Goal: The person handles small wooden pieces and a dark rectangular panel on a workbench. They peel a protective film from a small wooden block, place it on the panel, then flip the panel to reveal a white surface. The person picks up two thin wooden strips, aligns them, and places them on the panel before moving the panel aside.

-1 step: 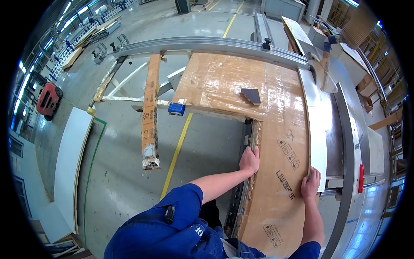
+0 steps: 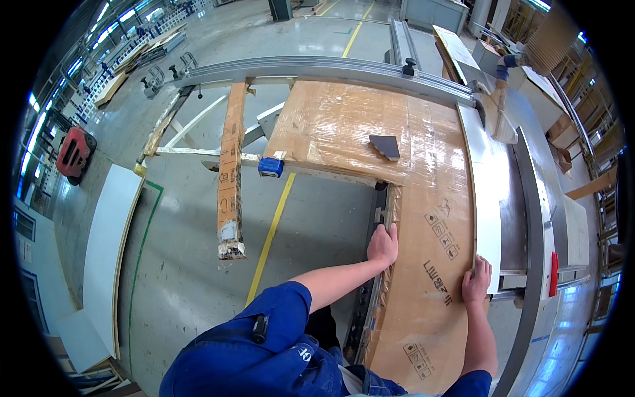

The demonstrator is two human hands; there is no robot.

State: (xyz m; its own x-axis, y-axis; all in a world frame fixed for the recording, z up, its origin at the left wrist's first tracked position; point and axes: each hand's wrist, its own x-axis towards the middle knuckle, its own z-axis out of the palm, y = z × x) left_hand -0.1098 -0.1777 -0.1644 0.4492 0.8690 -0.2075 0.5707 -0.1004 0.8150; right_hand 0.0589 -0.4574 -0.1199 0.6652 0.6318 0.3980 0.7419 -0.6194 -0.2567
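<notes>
My left hand (image 2: 382, 246) is closed around the left edge of the sliding saw table (image 2: 423, 317), which is covered in brown cardboard and clear tape. At the right side of that table lies a long, narrow white panel (image 2: 486, 205). My right hand (image 2: 477, 280) grips the panel's near left edge with curled fingers; the fingertips are partly hidden. Beyond the panel's far end is the saw's guard and dust hood (image 2: 497, 116). A small dark offcut (image 2: 385, 147) rests on the cardboard, and a blue tape measure (image 2: 270, 167) sits at the table's left corner.
A metal crosscut fence (image 2: 297, 67) spans the far side, with a black clamp knob (image 2: 409, 66). A cardboard-wrapped support arm (image 2: 230, 165) extends at left. White boards (image 2: 109, 258) lean at far left, near a red machine (image 2: 76, 155). A red push handle (image 2: 553, 274) is at right.
</notes>
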